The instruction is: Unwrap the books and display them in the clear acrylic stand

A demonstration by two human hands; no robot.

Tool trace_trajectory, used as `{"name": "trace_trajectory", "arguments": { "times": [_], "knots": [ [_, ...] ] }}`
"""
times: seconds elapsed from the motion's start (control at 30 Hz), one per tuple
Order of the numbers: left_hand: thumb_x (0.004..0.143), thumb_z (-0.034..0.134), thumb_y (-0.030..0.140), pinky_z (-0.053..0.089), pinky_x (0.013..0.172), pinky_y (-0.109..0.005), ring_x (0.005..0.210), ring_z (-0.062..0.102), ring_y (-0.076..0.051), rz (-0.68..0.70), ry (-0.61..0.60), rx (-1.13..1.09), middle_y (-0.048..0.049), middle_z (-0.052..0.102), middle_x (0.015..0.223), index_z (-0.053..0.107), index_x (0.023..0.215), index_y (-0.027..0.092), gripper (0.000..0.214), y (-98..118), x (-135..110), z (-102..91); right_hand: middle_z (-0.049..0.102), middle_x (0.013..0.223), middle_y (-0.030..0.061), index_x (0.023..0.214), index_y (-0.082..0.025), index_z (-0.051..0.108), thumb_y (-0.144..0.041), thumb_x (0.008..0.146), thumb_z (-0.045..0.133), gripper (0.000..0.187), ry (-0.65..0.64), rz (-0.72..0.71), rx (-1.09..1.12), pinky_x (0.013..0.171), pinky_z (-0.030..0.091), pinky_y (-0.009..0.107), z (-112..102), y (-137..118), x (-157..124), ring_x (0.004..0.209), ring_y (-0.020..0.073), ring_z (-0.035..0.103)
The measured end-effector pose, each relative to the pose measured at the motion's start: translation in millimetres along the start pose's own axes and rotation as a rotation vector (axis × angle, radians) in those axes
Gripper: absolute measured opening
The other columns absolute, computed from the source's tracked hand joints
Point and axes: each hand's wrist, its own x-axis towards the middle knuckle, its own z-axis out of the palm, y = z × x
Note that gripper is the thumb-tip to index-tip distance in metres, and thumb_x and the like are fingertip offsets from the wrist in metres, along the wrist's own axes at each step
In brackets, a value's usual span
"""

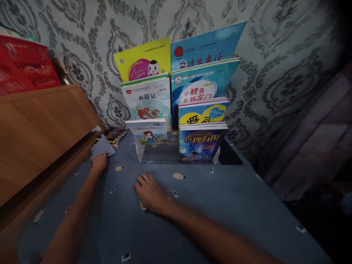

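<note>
At the left, my left hand (99, 161) is closed on the near edge of a pale grey-white book (103, 147), by a small pile of books (111, 136) near the wall. My right hand (150, 192) rests on the blue tablecloth (209, 216) with its fingers curled in and nothing visible in them. Beyond it, a clear stepped book stand (158, 156) bears several upright picture books. A white book (150, 132) stands alone at its front left, and a dark blue book (202, 145) at its front right.
A wooden cabinet (41, 135) with a red plastic basket (26, 68) on top borders the table's left side. A dark flat object (231, 154) lies right of the stand. Patterned wallpaper (90, 44) rises behind, and a curtain-like cloth (299, 121) hangs at the right.
</note>
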Motion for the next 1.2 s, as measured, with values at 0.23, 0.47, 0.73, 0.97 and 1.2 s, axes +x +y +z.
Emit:
{"name": "trace_trajectory", "arguments": {
  "times": [0.23, 0.47, 0.73, 0.97, 1.2],
  "knots": [
    [0.096, 0.029, 0.014, 0.048, 0.097, -0.058, 0.117, 0.064, -0.040, -0.033, -0.038, 0.034, -0.0271, 0.066, 0.125, 0.057, 0.134, 0.009, 0.047, 7.9, -15.8, -1.3, 0.065, 0.116, 0.0128, 0.105, -0.015, 0.066, -0.016, 0.099, 0.051, 0.016, 0.019, -0.003, -0.017, 0.095, 0.046, 0.039, 6.5, 1.4, 0.1, 0.109, 0.0258, 0.054],
    [0.098, 0.029, 0.013, 0.050, 0.095, -0.050, 0.118, 0.064, -0.037, -0.044, -0.049, 0.055, -0.0253, 0.067, 0.125, 0.057, 0.135, 0.010, 0.047, 17.4, -36.0, -7.6, 0.067, 0.112, 0.0169, 0.106, -0.010, 0.066, -0.013, 0.093, 0.058, 0.016, -0.013, -0.071, -0.092, 0.096, 0.045, 0.041, 0.3, -3.6, -3.8, 0.108, 0.0276, 0.056],
    [0.094, 0.027, 0.010, 0.051, 0.091, -0.046, 0.113, 0.067, -0.036, -0.018, -0.033, 0.091, -0.0282, 0.068, 0.120, 0.059, 0.130, 0.004, 0.048, 32.1, -56.4, -11.2, 0.063, 0.127, 0.0198, 0.110, -0.011, 0.067, -0.015, 0.095, 0.055, 0.019, 0.006, -0.020, -0.065, 0.107, 0.040, 0.047, -4.9, -8.7, -30.2, 0.122, 0.0289, 0.055],
    [0.095, 0.025, 0.007, 0.051, 0.091, -0.044, 0.112, 0.068, -0.034, 0.040, -0.012, 0.123, -0.0280, 0.069, 0.118, 0.060, 0.126, 0.002, 0.047, 47.9, -75.9, -14.3, 0.063, 0.132, 0.0170, 0.115, -0.015, 0.066, -0.012, 0.098, 0.048, 0.024, 0.000, 0.013, 0.004, 0.110, 0.041, 0.050, -23.2, 2.0, -64.3, 0.124, 0.0269, 0.056],
    [0.096, 0.024, 0.007, 0.052, 0.090, -0.042, 0.111, 0.069, -0.034, 0.095, -0.026, 0.149, -0.0266, 0.070, 0.116, 0.060, 0.124, 0.002, 0.045, 64.9, -105.0, -21.3, 0.066, 0.127, 0.0147, 0.121, -0.018, 0.066, -0.014, 0.099, 0.046, 0.030, 0.147, 0.082, 0.024, 0.108, 0.042, 0.051, -35.3, 37.0, -112.7, 0.121, 0.0265, 0.059]
  ]
}}
